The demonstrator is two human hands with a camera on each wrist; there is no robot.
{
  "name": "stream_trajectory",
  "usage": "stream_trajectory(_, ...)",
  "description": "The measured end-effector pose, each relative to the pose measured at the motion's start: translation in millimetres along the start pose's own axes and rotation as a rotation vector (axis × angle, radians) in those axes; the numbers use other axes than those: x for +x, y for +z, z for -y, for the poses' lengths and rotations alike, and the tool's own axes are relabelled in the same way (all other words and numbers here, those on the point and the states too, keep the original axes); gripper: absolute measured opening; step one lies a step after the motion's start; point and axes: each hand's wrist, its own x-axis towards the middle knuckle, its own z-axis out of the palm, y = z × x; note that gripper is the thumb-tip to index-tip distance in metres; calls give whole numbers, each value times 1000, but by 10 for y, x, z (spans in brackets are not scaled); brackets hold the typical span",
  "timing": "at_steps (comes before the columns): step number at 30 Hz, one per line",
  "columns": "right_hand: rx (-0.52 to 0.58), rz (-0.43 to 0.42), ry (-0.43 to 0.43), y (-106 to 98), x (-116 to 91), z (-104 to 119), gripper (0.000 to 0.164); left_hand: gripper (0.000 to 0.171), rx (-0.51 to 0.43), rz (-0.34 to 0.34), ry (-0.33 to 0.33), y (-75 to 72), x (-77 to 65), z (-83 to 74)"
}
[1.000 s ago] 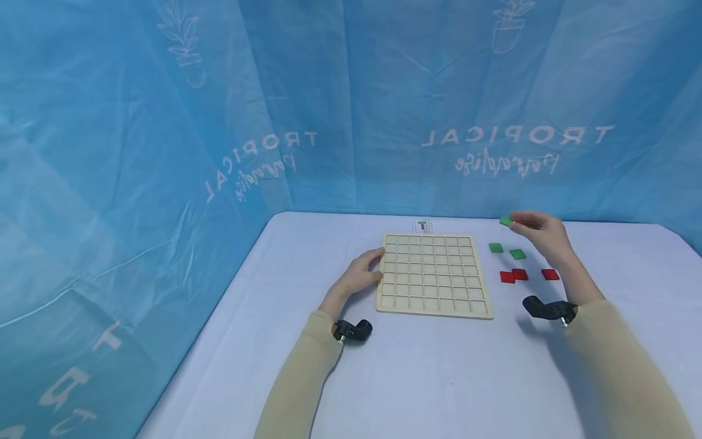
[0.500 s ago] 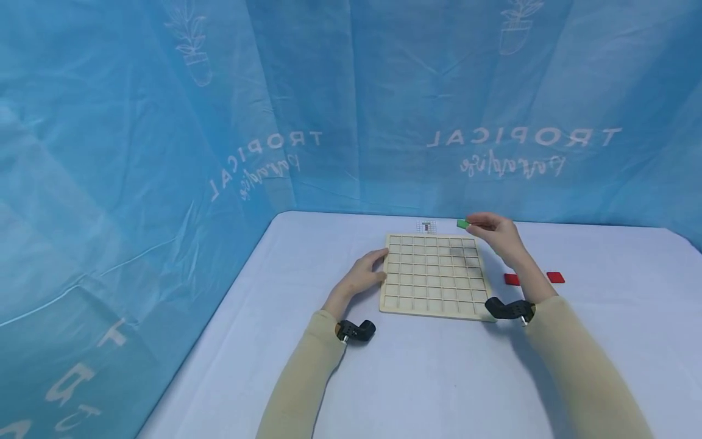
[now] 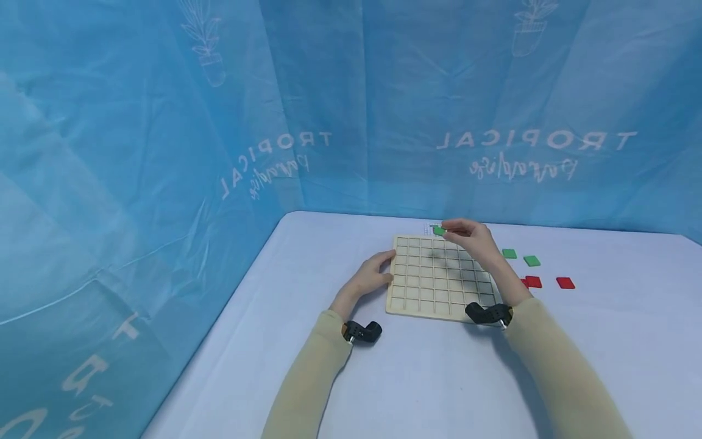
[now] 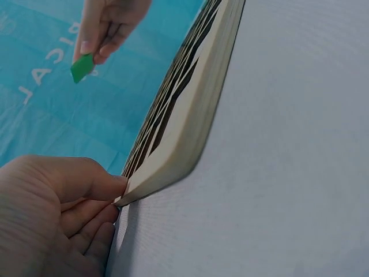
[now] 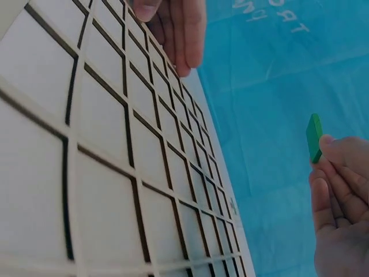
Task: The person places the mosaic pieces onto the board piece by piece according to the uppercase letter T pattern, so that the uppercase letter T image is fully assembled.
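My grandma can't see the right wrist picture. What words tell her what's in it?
Right hand pinching a small green tile, held up off the pale grid board that fills the picture's left side. The left hand is at the board's edge, near the top, and blue cloth with white letters hangs behind.

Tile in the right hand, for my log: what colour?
The tile is green, clearest in the right wrist view.

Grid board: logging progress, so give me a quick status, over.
Left hand touching left edge of grid board. Right hand pinching green tile, held aloft. Head view: tile partly hides small printed grid.
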Motion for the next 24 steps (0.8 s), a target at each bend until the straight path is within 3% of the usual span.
stream_trajectory(10,47,23,-11,229,121,-90,42,63,2,-8,-1,-9,-23,-24)
stream_trajectory(17,-29,-7,39,304,163,-239,37,62,3,-3,-16,-6,-18,-17)
stream_trajectory(24,-95,-6,31,359,141,-406,34,62,12,-6,-19,-5,-35,-22)
